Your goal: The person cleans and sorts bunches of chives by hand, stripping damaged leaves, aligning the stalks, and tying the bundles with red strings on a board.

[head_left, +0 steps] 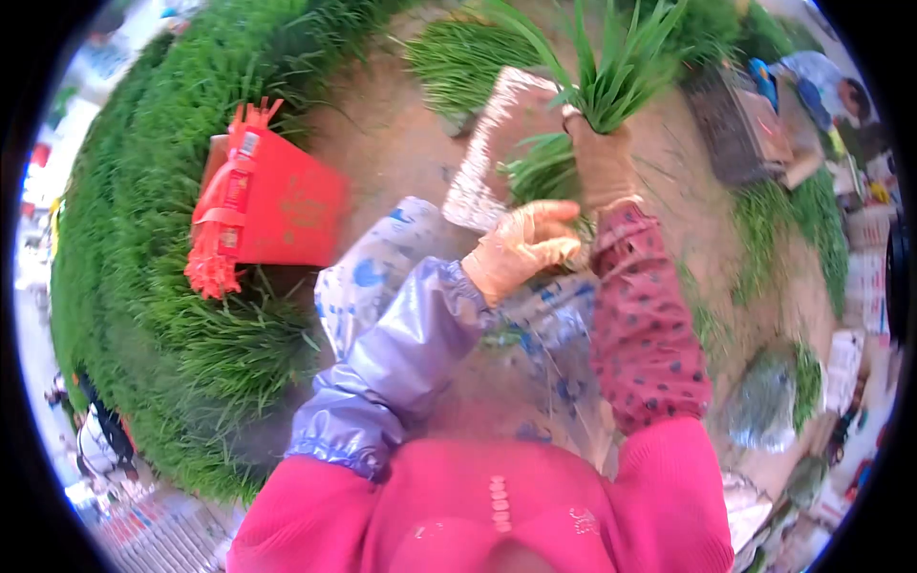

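Observation:
My right hand (604,162), in a brown glove below a dark-spotted red sleeve cover, is closed around a bunch of garlic chives (611,86). The long flat leaves fan out beyond my fist. My left hand (525,246), in a light orange glove, is held just left of my right wrist with its fingers apart and nothing visible in it. Beyond it lies a brown slab or box with a ragged white edge (465,186); I cannot tell which. More cut chives (543,170) rest on it, beside my right hand.
Heaped greens (143,220) line the left side. A red bag with bundled red strips (296,205) leans against them. Another pile of greens (468,67) is at the back. A dark crate (735,124) stands at right, and a clear plastic bag (761,396) lies lower right.

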`<state>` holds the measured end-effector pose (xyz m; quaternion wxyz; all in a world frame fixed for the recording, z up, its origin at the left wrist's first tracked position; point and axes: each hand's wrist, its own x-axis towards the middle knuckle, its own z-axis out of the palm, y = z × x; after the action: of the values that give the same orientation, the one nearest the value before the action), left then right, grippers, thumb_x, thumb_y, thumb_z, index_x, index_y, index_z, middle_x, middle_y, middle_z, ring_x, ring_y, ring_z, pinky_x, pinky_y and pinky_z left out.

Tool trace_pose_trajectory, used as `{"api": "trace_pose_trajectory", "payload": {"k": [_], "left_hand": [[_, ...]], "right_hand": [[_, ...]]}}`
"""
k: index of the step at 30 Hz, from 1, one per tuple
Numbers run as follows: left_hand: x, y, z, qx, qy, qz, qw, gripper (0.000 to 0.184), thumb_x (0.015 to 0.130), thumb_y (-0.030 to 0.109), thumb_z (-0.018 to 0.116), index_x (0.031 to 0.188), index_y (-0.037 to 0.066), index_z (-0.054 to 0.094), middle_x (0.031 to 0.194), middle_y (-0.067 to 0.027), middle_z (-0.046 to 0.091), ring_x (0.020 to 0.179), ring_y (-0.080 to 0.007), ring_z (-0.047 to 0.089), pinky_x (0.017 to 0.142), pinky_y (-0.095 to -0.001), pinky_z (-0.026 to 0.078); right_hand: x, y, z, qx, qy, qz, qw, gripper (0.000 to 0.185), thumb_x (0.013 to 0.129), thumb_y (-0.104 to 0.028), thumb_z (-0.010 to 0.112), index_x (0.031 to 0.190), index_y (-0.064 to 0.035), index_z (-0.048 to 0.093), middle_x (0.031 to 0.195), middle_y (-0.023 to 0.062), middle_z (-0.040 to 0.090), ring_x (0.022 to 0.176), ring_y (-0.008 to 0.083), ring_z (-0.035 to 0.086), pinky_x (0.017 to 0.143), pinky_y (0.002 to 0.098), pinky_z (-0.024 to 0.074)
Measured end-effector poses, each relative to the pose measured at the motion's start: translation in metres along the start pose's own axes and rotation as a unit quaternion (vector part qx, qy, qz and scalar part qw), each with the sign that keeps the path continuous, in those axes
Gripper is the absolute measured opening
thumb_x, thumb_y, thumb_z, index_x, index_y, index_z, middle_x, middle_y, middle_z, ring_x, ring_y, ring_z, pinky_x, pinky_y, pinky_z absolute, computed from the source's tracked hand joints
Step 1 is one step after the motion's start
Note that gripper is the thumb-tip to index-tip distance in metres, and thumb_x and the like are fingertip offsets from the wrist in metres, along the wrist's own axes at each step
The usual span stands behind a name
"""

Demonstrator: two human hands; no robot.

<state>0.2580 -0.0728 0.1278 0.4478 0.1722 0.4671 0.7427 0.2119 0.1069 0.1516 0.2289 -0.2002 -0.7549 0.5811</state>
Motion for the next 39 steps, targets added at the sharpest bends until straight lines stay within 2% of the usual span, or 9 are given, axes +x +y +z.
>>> {"api": "trace_pose_trajectory", "payload": {"k": [10, 15, 20, 22, 24, 27, 31, 34, 39], "left_hand": [[0.030, -0.060, 0.037, -0.281, -0.153, -0.070, 0.945, 0.110, 0.072, 0.077, 0.054, 0.147, 0.004, 0.021, 0.139, -0.0178, 0.046, 0.126, -0.0311, 0.046, 0.105, -0.0437, 0.039], [0.040, -0.049, 0.056, -0.390, 0.060, 0.129, 0.910, 0.088, 0.078, 0.067, 0.059, 0.128, -0.003, 0.044, 0.129, -0.0192, 0.052, 0.117, -0.0331, 0.053, 0.104, -0.0463, 0.043], [0.042, -0.033, 0.038, -0.434, 0.079, -0.028, 0.897, 0.020, 0.095, 0.016, 0.055, 0.106, 0.000, 0.057, 0.100, -0.0138, 0.065, 0.087, -0.0283, 0.064, 0.071, -0.0379, 0.059], [0.030, -0.018, 0.054, -0.368, 0.168, -0.037, 0.914, 0.018, 0.093, 0.014, 0.055, 0.103, 0.000, 0.058, 0.098, -0.0126, 0.065, 0.082, -0.0261, 0.064, 0.066, -0.0364, 0.059], [0.032, -0.029, 0.027, -0.375, -0.099, -0.020, 0.922, 0.020, 0.088, 0.009, 0.057, 0.104, -0.003, 0.057, 0.101, -0.0155, 0.063, 0.087, -0.0287, 0.064, 0.080, -0.0401, 0.058], [0.034, -0.029, 0.012, -0.409, 0.162, 0.057, 0.896, 0.018, 0.083, 0.001, 0.061, 0.101, -0.003, 0.057, 0.097, -0.0122, 0.062, 0.091, -0.0275, 0.063, 0.093, -0.0522, 0.050], [0.023, -0.015, -0.010, -0.342, 0.239, 0.056, 0.907, 0.017, 0.086, -0.001, 0.058, 0.103, -0.003, 0.057, 0.098, -0.0111, 0.062, 0.092, -0.0255, 0.063, 0.099, -0.0493, 0.046], [0.015, -0.013, -0.016, -0.301, 0.243, 0.095, 0.917, 0.023, 0.085, -0.002, 0.061, 0.107, -0.008, 0.058, 0.094, -0.0141, 0.062, 0.087, -0.0265, 0.064, 0.087, -0.0461, 0.054], [0.014, -0.014, -0.019, -0.319, 0.172, 0.118, 0.924, 0.020, 0.088, 0.001, 0.059, 0.106, -0.008, 0.059, 0.094, -0.0132, 0.063, 0.087, -0.0259, 0.063, 0.085, -0.0422, 0.055]], "right_hand": [[-0.082, -0.013, -0.033, 0.089, 0.149, -0.050, 0.984, 0.017, 0.092, -0.014, 0.060, 0.099, 0.0013, 0.065, 0.087, 0.0027, 0.063, 0.082, 0.0111, 0.055, 0.076, 0.0262, 0.0442], [-0.136, 0.001, -0.031, 0.348, 0.099, -0.020, 0.932, 0.015, 0.095, -0.011, 0.056, 0.107, -0.0020, 0.058, 0.107, 0.0062, 0.062, 0.096, 0.0126, 0.055, 0.087, 0.0278, 0.0456], [-0.166, 0.032, -0.030, 0.189, 0.080, -0.103, 0.973, 0.030, 0.091, -0.015, 0.061, 0.119, -0.0038, 0.058, 0.108, 0.0066, 0.064, 0.095, 0.0145, 0.059, 0.086, 0.0285, 0.0472], [-0.171, 0.041, -0.037, 0.160, 0.031, -0.106, 0.981, 0.032, 0.091, -0.016, 0.061, 0.120, -0.0039, 0.058, 0.108, 0.0070, 0.065, 0.095, 0.0151, 0.060, 0.087, 0.0291, 0.0474], [-0.174, 0.044, -0.059, 0.155, -0.080, -0.082, 0.981, 0.034, 0.091, -0.016, 0.061, 0.122, -0.0040, 0.059, 0.108, 0.0074, 0.065, 0.096, 0.0157, 0.060, 0.087, 0.0297, 0.0476], [-0.176, 0.046, -0.116, 0.023, -0.186, -0.059, 0.981, 0.037, 0.090, -0.017, 0.062, 0.124, -0.0041, 0.059, 0.108, 0.0080, 0.065, 0.096, 0.0166, 0.061, 0.088, 0.0305, 0.0479], [-0.182, 0.028, -0.180, -0.243, 0.050, 0.039, 0.968, 0.025, 0.091, -0.009, 0.060, 0.116, -0.0084, 0.065, 0.092, 0.0014, 0.066, 0.081, 0.0091, 0.060, 0.075, 0.0253, 0.0511], [-0.184, -0.010, -0.187, -0.017, 0.106, 0.061, 0.992, 0.027, 0.086, -0.019, 0.067, 0.111, -0.0076, 0.067, 0.098, 0.0096, 0.070, 0.088, 0.0168, 0.064, 0.080, 0.0286, 0.0503], [-0.223, -0.076, -0.106, -0.343, -0.094, -0.121, 0.927, 0.030, 0.091, -0.026, 0.061, 0.116, -0.0108, 0.061, 0.089, 0.0134, 0.069, 0.076, 0.0273, 0.066, 0.071, 0.0377, 0.0521]]}}
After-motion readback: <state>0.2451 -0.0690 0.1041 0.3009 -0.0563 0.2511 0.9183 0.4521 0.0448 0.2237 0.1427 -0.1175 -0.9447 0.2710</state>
